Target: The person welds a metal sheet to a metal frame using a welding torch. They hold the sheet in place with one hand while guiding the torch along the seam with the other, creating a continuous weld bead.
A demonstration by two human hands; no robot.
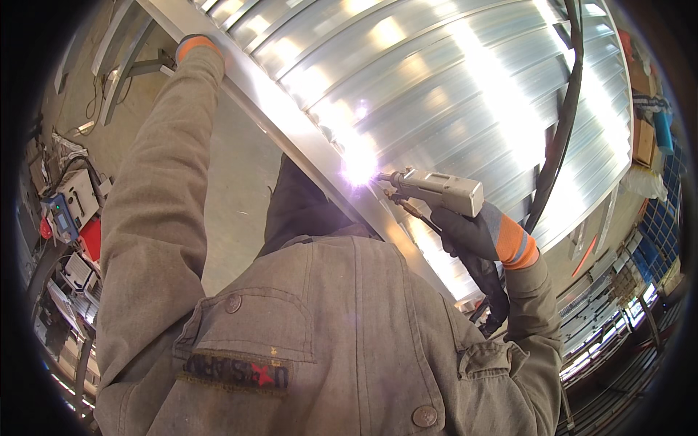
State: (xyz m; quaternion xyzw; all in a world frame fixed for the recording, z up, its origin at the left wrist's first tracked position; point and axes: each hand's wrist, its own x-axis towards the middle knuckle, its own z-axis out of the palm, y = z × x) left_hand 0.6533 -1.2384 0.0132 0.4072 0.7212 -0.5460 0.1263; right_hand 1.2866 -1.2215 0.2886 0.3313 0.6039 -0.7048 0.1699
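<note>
My right hand (469, 231), in a dark glove with an orange and grey cuff, is closed round a light grey, boxy handheld welding gun (443, 189). Its nozzle points left, where a bright violet-white glare (359, 167) burns at the inner edge of a metal frame beam (265, 105). The glare hides the joint itself. A large ribbed, shiny metal panel (436, 87) lies along that beam. My left arm reaches far forward, and my gloved left hand (193, 41) is at the beam's outer edge farther up; its fingers are hidden.
A thick black hose (563, 138) runs across the panel on the right. Grey metal supports (120, 73) stand on the floor at the upper left. Equipment with a blue display box (62, 218) is at the far left. A blue mesh (672, 196) is at the right.
</note>
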